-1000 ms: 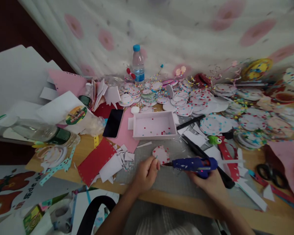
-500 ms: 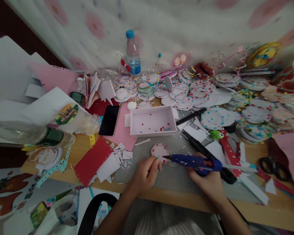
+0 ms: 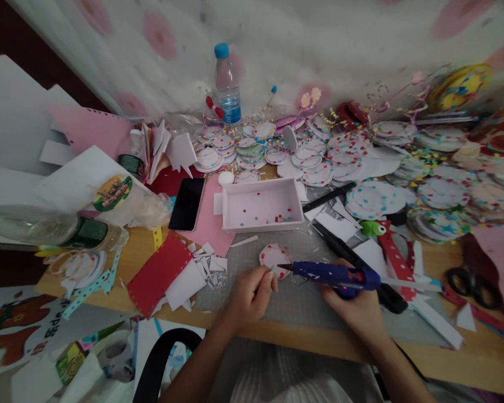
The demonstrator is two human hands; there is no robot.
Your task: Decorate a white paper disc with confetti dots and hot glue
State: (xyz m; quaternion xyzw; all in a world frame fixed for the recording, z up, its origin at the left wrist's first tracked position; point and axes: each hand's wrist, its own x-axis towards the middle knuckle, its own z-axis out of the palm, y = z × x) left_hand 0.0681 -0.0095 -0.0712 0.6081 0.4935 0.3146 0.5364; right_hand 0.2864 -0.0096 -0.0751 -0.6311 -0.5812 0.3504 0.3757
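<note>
With its handle enclosed in the right hand (image 3: 355, 305), the blue glue gun (image 3: 334, 277) lies roughly level, nozzle directed left toward the left hand (image 3: 254, 294). The left hand is closed, thumb and forefinger pinching a tiny green-blue piece (image 3: 271, 268). Both hands are positioned over the near side of the bench (image 3: 294, 333). A round white paper disc (image 3: 273, 257) with red dots lies on the grey mat (image 3: 243, 257), just beyond the left fingertips and partly behind the nozzle. Beyond the disc sits an open white box (image 3: 262, 208) containing small scattered confetti.
</note>
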